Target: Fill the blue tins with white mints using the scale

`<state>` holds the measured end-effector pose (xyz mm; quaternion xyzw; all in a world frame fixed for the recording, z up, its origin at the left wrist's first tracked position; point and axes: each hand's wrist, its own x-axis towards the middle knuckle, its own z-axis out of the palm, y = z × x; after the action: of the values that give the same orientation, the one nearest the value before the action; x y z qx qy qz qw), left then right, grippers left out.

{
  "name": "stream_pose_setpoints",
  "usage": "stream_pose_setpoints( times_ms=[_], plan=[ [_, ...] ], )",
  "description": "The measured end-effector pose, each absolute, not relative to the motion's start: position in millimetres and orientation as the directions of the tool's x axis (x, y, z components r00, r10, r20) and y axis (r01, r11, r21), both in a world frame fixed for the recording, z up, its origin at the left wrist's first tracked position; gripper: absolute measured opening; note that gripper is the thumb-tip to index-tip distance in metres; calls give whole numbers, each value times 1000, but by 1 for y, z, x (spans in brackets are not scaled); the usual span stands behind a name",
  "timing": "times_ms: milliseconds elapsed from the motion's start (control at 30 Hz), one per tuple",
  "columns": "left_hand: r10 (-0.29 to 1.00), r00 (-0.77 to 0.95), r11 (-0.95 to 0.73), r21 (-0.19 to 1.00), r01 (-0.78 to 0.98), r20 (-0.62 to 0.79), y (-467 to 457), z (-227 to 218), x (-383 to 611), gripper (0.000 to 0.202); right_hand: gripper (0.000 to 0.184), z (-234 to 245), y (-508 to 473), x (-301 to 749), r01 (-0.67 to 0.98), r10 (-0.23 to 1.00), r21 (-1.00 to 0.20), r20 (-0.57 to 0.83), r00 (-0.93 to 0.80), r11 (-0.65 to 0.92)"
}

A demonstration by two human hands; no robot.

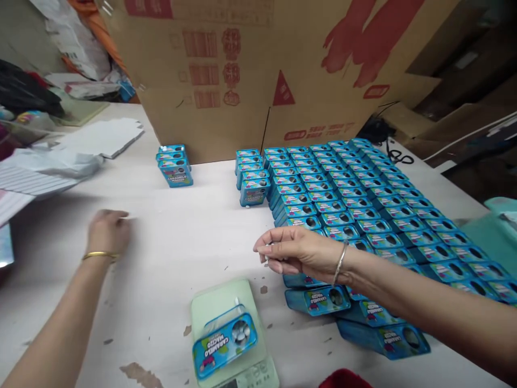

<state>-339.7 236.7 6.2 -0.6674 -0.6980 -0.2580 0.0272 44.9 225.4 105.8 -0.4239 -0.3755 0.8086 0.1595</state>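
Note:
My right hand [288, 249] hovers over the table with its fingers pinched together. Small white candies [267, 258] show between them. Below it, a pale green kitchen scale [230, 291] carries a blue candy tin [224, 345] marked "Caramelo Macizo". White pieces show through the tin's round opening, and a small white piece lies near its back edge. My left hand [108, 231], wearing a gold bangle, is over the white table at the left. Motion smears its fingers, which look curled, and whether they hold anything is unclear.
Many blue tins [343, 202] stand in rows on the right, under and beyond my right forearm. A few more tins [175, 170] stand apart at the back left. A large cardboard box [250, 81] walls off the rear. White papers [100, 137] lie at the left.

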Motion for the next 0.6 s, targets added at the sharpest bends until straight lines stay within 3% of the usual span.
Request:
stream_pose_setpoints(
  times_ms=[133,200,267,400,600],
  plan=[
    [917,222,-339,355,871,331,283,-3,-266,22,30,99,219,59,26,566,-690,-613,-551,-723],
    [823,516,-565,246,788,239,300,-8,-214,28,31,97,217,68,15,582,-697,-609,-539,-717],
    [757,640,-654,129,746,135,312,-11,-170,31,31,99,216,76,-3,603,-710,-596,-531,-704],
    [771,635,-636,115,763,48,325,-16,-128,25,30,106,211,88,-21,603,-695,-608,-517,-719],
    [918,394,-383,162,910,-40,306,-21,-137,28,30,107,201,94,14,564,-669,-638,-525,-743]
  ],
)
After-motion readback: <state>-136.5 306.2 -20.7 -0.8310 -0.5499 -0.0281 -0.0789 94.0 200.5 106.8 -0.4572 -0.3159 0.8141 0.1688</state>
